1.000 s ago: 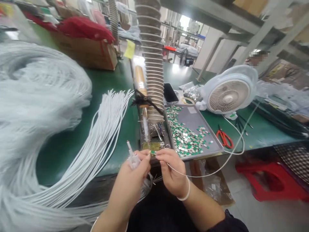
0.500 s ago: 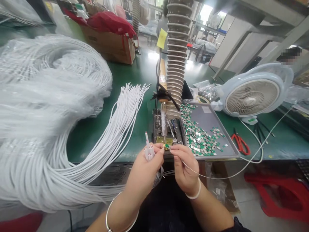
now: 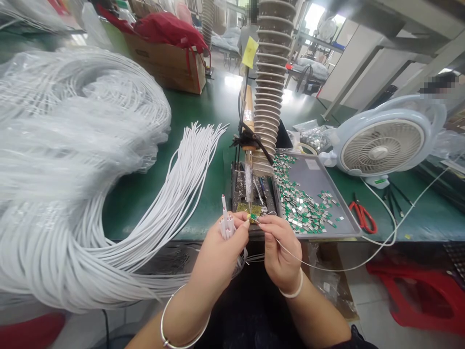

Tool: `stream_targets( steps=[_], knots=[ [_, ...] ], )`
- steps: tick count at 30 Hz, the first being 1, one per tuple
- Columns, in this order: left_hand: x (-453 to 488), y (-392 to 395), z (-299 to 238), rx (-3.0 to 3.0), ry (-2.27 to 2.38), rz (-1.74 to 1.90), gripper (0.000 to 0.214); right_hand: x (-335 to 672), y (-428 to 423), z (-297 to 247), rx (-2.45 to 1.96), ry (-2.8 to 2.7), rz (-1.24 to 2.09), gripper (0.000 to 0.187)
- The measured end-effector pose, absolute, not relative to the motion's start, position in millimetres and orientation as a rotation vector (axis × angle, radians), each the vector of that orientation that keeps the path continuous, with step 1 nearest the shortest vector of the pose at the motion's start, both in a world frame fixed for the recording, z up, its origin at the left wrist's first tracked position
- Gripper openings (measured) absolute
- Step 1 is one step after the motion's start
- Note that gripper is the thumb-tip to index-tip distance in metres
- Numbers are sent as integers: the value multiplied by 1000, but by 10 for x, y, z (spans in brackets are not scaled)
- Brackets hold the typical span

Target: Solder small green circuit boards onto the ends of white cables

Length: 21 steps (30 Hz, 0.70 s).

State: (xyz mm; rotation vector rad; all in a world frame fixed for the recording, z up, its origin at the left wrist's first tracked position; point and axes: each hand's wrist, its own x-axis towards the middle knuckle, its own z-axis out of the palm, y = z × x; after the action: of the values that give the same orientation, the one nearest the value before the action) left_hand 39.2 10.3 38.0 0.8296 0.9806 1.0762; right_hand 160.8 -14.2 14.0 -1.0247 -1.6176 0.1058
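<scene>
The green worktop (image 3: 134, 213) fills the middle of the view, with a cardboard box (image 3: 163, 63) under a red bag at its far end, a ribbed white column (image 3: 272, 92) rising beside a round white fan (image 3: 381, 152), and a red stool (image 3: 410, 295) on the floor at right. On the worktop, a huge coil of white cable (image 3: 72, 126) spreads at left and a fan of loose cable ends (image 3: 174, 194) reaches toward the middle. A metal tray (image 3: 308, 174) holds scattered small parts (image 3: 301, 208), with red scissors (image 3: 362, 216) just past it. A strapped-up soldering iron (image 3: 249, 179) points down at a gold pad (image 3: 250, 209) beside the tray. At the worktop's near edge, the left hand (image 3: 218, 257) has its grip closed around a white plastic plug (image 3: 227, 225), while the right hand (image 3: 278, 252) has its grip clamped on a green chip (image 3: 253, 218) trailing a thin white wire (image 3: 327, 261). The chip sits just beside the left fingertips, close to the pad. The work in hand looks like fitting chip and wire to the plug, and the next move seems to call for a steady pinch and careful alignment near the hot tip.
</scene>
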Motion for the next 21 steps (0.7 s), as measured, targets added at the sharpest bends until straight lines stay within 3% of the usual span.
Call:
stream_targets(
  steps=[21],
  knots=[
    [369, 107, 464, 872, 957, 1098, 18, 1586, -124, 239, -1013, -1662, 5, 28]
  ],
)
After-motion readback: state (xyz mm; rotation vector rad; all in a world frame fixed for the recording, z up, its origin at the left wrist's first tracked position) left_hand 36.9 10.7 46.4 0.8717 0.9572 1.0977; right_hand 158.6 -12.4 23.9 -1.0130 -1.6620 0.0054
